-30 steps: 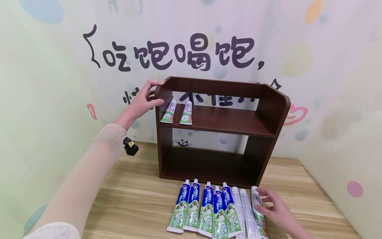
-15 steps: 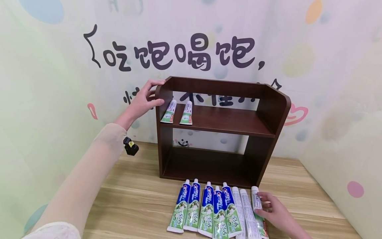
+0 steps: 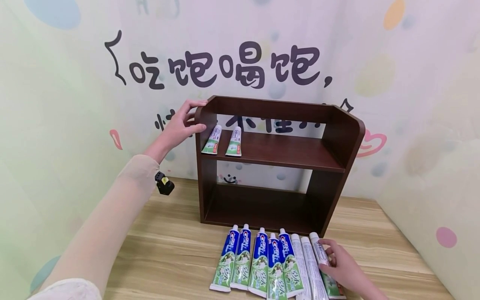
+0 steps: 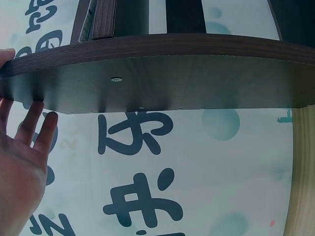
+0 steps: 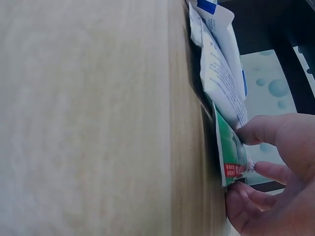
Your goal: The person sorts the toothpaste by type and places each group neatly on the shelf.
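My right hand [image 3: 343,266] is closed in a pinch on a silver-white and green toothpaste tube [image 3: 319,253] with a red patch near its flat end: thumb on its left side, fingertips on its right. The cap points ahead of these fingers, toward the shelf; the flat end lies back beside the palm. Whether this tube is clear of the table cannot be determined. Immediately left of my right thumb lie two slim white tubes covered in fine print [image 3: 314,273], close together. Farther left of the same thumb, five blue, white and green Crest tubes [image 3: 259,264] lie side by side, caps forward, some overlapping. All rest on a light wood-grain table [image 3: 390,250]. My left hand [image 3: 175,130] grips the left side panel of a dark brown, two-tier wooden shelf [image 3: 288,148], index finger at the top edge, thumb across the front edge, other fingertips against the outer face. Just below and right of my left thumb, two small white-and-green tubes [image 3: 233,142] lean on the upper tier, apart from each other. Beyond the fingers of both hands stands a pale wall [image 3: 412,83] bearing dark Chinese lettering.
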A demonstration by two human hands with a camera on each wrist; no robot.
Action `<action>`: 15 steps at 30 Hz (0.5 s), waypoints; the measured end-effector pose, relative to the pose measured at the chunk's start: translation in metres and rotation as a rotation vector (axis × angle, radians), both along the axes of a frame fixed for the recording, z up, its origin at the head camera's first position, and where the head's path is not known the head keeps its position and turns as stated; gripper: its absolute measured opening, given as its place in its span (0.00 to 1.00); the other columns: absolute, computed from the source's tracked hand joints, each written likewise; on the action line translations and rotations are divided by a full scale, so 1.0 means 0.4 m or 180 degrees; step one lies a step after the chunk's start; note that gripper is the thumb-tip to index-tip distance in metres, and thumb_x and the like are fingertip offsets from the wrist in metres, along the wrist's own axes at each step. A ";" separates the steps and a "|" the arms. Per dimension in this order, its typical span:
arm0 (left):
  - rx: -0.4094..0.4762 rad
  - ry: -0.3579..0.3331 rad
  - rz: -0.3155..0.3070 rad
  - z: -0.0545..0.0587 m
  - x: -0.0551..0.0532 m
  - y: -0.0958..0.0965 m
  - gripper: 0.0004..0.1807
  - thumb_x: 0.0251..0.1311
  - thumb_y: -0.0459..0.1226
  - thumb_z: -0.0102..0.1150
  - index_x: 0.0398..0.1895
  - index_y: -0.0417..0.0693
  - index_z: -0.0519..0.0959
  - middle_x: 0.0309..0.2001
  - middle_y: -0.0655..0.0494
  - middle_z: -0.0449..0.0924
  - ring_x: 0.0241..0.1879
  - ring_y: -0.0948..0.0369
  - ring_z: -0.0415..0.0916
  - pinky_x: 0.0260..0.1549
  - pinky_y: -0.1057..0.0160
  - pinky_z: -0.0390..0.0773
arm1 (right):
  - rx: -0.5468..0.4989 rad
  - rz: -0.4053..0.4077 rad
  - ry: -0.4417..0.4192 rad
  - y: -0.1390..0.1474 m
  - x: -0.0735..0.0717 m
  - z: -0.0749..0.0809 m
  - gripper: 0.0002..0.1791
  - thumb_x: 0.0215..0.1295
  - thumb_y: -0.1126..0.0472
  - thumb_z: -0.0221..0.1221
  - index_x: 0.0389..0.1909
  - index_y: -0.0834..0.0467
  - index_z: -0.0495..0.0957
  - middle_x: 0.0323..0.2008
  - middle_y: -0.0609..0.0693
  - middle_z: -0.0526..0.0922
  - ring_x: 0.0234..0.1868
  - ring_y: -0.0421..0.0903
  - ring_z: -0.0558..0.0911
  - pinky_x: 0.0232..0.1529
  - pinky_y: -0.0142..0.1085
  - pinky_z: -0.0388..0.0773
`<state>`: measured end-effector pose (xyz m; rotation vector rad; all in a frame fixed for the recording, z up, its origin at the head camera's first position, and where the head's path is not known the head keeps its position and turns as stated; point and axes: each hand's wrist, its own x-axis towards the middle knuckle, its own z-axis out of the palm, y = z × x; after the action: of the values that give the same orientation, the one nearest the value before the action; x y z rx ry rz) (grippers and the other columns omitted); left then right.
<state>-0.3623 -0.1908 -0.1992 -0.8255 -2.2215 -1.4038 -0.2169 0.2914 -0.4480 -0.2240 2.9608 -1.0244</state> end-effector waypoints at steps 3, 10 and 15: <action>0.0005 -0.0030 -0.0003 0.002 0.005 0.001 0.32 0.62 0.30 0.58 0.69 0.51 0.62 0.75 0.58 0.59 0.71 0.46 0.63 0.66 0.43 0.69 | -0.0040 -0.0010 0.0029 0.002 -0.001 -0.001 0.34 0.53 0.66 0.69 0.62 0.58 0.69 0.38 0.52 0.80 0.24 0.37 0.73 0.30 0.29 0.69; -0.0001 -0.0084 -0.0020 0.019 0.041 0.014 0.32 0.62 0.28 0.57 0.69 0.44 0.60 0.76 0.50 0.57 0.71 0.43 0.63 0.66 0.41 0.68 | 0.0040 -0.0001 -0.0009 0.001 -0.001 0.016 0.36 0.50 0.65 0.70 0.62 0.56 0.69 0.36 0.51 0.81 0.25 0.38 0.75 0.30 0.29 0.69; 0.0012 -0.0021 -0.0005 -0.001 -0.003 -0.001 0.32 0.62 0.30 0.58 0.69 0.52 0.62 0.75 0.58 0.58 0.70 0.46 0.64 0.65 0.43 0.70 | 0.0124 -0.0068 -0.0125 -0.002 -0.003 0.025 0.36 0.50 0.64 0.71 0.62 0.56 0.69 0.37 0.52 0.81 0.28 0.41 0.76 0.30 0.31 0.70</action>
<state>-0.3635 -0.1911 -0.1996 -0.8227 -2.2229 -1.4131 -0.2181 0.2907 -0.4381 -0.1704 2.9510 -0.9608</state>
